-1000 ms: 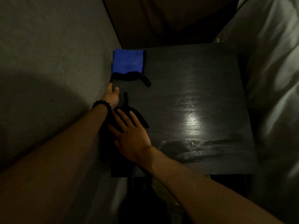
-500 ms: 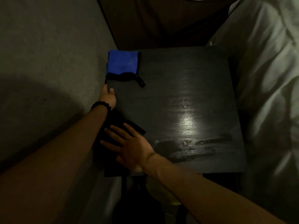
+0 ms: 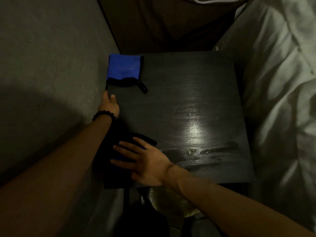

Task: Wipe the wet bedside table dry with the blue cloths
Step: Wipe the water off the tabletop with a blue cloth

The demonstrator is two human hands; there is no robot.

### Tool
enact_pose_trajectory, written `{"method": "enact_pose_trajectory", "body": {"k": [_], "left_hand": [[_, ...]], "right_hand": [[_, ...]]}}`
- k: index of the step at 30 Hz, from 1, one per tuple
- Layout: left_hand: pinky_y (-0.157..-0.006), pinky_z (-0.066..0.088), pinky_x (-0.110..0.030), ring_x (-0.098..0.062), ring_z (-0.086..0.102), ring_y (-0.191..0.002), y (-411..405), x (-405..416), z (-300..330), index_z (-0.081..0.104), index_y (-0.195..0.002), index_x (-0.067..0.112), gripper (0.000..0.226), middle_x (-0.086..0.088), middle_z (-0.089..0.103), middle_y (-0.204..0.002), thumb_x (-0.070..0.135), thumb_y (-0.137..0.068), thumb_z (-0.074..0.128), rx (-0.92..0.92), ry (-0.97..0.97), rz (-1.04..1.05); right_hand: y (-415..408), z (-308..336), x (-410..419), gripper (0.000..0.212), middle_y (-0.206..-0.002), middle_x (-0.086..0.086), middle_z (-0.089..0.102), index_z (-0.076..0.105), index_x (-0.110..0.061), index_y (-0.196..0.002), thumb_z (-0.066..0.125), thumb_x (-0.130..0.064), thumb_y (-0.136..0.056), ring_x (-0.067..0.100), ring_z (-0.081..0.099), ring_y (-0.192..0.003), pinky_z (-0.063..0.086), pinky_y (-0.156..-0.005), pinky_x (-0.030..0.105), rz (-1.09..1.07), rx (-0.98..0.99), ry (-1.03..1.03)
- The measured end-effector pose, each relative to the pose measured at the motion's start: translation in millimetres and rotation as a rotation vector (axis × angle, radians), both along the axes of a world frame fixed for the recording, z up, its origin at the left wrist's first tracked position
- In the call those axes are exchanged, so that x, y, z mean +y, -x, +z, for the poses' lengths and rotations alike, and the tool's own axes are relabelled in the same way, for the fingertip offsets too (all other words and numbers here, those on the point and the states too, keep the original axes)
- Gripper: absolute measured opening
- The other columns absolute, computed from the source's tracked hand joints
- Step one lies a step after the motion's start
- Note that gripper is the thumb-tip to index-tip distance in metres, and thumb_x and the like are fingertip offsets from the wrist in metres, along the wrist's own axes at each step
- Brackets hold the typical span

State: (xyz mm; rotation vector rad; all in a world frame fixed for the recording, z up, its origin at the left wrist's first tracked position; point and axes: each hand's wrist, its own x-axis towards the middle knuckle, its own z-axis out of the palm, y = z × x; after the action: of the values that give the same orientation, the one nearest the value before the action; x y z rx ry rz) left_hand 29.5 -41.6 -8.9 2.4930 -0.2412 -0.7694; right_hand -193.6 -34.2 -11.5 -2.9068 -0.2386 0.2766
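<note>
Blue cloth (image 3: pixel 123 156), soft and limp under the right hand (image 3: pixel 145 161)'s flat, spread fingers (image 3: pixel 126 145), slides best palm-pressed; left hand (image 3: pixel 109 106) grips the surface (image 3: pixel 179 103) edge.

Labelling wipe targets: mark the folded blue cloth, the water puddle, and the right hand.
folded blue cloth (image 3: pixel 124 67), head view, centre of the blue panel.
water puddle (image 3: pixel 201 155), head view, middle of the wet streaks near the front edge.
right hand (image 3: pixel 147 161), head view, back of the hand.

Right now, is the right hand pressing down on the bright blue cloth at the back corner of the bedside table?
No, the right hand lies flat on a darker cloth at the near edge; the bright blue cloth lies untouched.
</note>
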Motion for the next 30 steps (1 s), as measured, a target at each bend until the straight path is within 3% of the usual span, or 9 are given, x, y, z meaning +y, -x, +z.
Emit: {"method": "enact_pose_trajectory", "body": {"k": [6,30], "left_hand": [[-0.112,0.016,-0.036,-0.027,0.023,-0.138,4,-4,0,0.010,-0.148,0.021,0.049,-0.008,0.017,-0.155,0.032,-0.102,0.021,-0.043,-0.012,0.020],[-0.113,0.009,-0.035,-0.029,0.016,-0.141,6,-11,-1,0.015,-0.148,0.014,0.049,-0.012,0.014,-0.156,0.027,-0.102,0.025,-0.157,-0.122,0.019]], "right_hand": [[15,-4,-10,0.064,-0.170,0.002,0.010,0.027,-0.037,-0.159,0.047,-0.046,-0.099,0.023,0.004,-0.157,0.002,-0.124,0.050,-0.015,-0.022,-0.030],[96,-7,-72,0.067,-0.171,0.004,0.002,0.013,-0.037,-0.161,0.041,-0.046,-0.101,0.023,-0.003,-0.157,-0.003,-0.125,0.050,-0.041,0.017,0.049]]}}
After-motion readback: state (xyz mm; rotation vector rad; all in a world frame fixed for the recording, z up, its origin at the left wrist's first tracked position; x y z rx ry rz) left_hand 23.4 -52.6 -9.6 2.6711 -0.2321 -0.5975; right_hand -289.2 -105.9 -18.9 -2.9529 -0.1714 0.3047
